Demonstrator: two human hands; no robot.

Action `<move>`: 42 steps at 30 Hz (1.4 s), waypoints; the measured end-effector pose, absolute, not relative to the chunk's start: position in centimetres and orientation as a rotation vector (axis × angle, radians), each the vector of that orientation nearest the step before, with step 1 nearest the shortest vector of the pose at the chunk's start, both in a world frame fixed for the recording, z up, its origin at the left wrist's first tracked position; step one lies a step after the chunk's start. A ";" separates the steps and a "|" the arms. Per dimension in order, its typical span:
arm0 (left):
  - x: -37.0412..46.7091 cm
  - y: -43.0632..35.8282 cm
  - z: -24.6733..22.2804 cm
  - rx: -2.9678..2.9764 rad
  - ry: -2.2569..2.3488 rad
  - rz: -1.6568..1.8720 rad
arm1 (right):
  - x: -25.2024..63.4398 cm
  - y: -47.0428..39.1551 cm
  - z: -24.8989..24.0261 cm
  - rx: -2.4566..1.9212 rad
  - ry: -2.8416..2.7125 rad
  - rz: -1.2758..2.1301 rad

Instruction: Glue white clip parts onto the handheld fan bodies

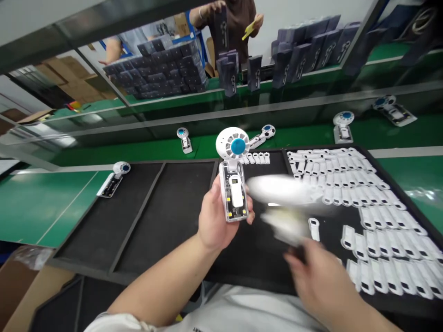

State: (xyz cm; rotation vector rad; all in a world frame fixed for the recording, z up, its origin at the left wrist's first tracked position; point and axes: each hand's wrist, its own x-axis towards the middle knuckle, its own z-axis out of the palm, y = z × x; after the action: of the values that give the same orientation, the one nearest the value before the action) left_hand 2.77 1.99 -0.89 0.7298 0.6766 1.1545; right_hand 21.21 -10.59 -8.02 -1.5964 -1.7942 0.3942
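Observation:
My left hand (216, 219) is closed around the clear handle of a small handheld fan (237, 145), held upright over the black tray. Its head is white with a blue centre; a circuit board and a white front piece show in the handle. To its right, my right hand (320, 274) is closed at the lower end of a white object (285, 190) smeared by motion. That object has a rounded upper part and a paler yellowish lower part; its kind cannot be made out. A loose white cover piece (314, 229) lies just beyond my right hand.
The black divided tray (138, 214) carries rows of white cover pieces (380, 221) on its right. More fans lie around it, including one at left (114, 179) and one at back right (344, 127). Behind the ledge, dark boxes (162, 69) are stacked and a person (238, 27) stands.

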 end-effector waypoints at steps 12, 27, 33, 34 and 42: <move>2.7 1.9 -1.7 0.659 0.724 1.118 | 20.6 -9.4 -8.4 -1.402 -2.040 0.000; 2.4 1.7 -2.9 0.779 0.906 0.926 | 23.1 -10.2 -9.0 -1.487 -1.842 0.030; 3.6 -0.1 -3.6 0.859 0.905 0.673 | 22.9 -5.4 -5.3 -1.720 -1.813 0.146; 3.5 -0.2 -3.5 0.870 0.894 0.687 | 23.0 -5.0 -5.1 -1.773 -1.769 0.222; 2.5 0.9 -2.7 0.792 0.883 0.854 | 22.9 -9.3 -7.8 -1.519 -1.880 0.343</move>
State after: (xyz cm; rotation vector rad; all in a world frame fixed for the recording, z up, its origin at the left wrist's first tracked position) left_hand 2.52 0.89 -2.68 0.7923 0.8829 0.8541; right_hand 22.87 -9.26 -7.85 -1.5187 -1.8795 0.3428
